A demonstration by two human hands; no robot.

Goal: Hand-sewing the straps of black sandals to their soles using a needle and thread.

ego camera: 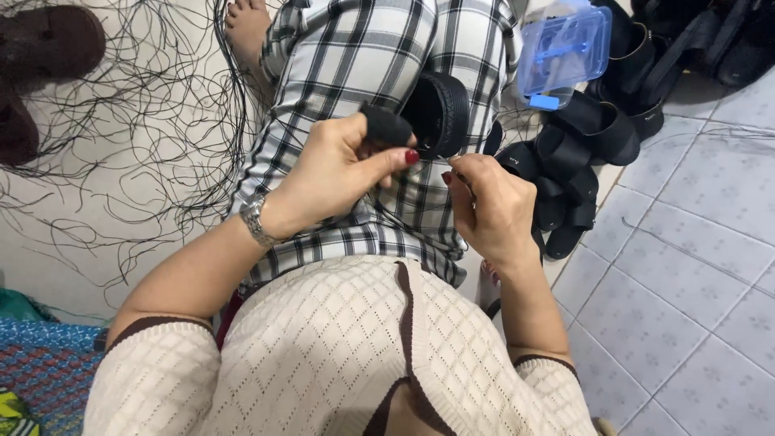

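My left hand (343, 173) grips a black sandal (436, 113) on my lap, thumb and fingers pinched on its strap, over my checked trousers (363, 48). A metal watch sits on that wrist. My right hand (488, 210) is closed just right of the sandal, fingertips pinched together as if on something thin; what it holds is too small to see. The two hands almost touch at the thumbs.
A pile of black sandals (581, 161) lies on the tiled floor at my right, more at the top right. A clear blue plastic box (563, 50) rests by my knee. Loose black threads (145, 121) spread over the floor at left. A patterned cloth (40, 363) lies bottom left.
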